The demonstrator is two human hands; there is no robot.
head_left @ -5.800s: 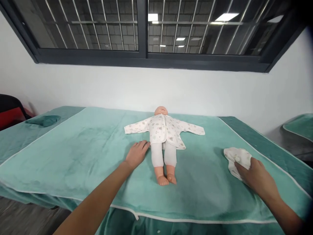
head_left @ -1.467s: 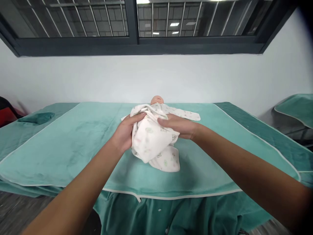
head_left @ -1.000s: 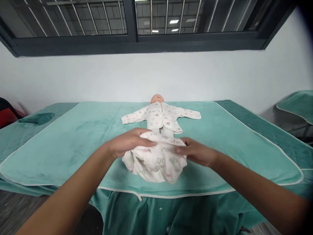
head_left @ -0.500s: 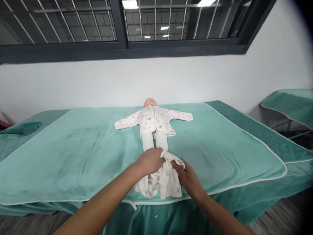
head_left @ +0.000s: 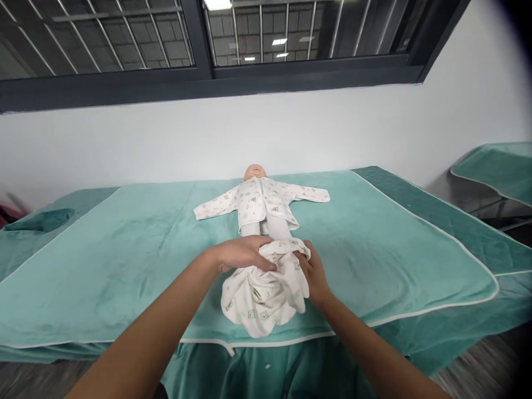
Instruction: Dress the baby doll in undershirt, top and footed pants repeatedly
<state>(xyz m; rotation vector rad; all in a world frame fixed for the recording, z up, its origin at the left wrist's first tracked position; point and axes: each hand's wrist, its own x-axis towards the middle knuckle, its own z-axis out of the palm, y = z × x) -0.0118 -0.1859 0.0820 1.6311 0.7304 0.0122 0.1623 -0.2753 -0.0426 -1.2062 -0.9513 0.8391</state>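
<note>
Teal blanket (head_left: 141, 266) is lying under everything, white wall (head_left: 311, 124) rising behind. Doll (head_left: 254, 172) is lying on its back in a patterned jacket (head_left: 251, 200). Left hand (head_left: 239, 254) and right hand (head_left: 316, 276) are both gripping bunched cloth (head_left: 261, 318) by its lower legs; can't tell if it's going around them. IMO, keeping the rim wide and pulling evenly is avoiding twists.

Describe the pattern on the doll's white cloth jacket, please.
The jacket shows small scattered prints; best view: head.
</note>
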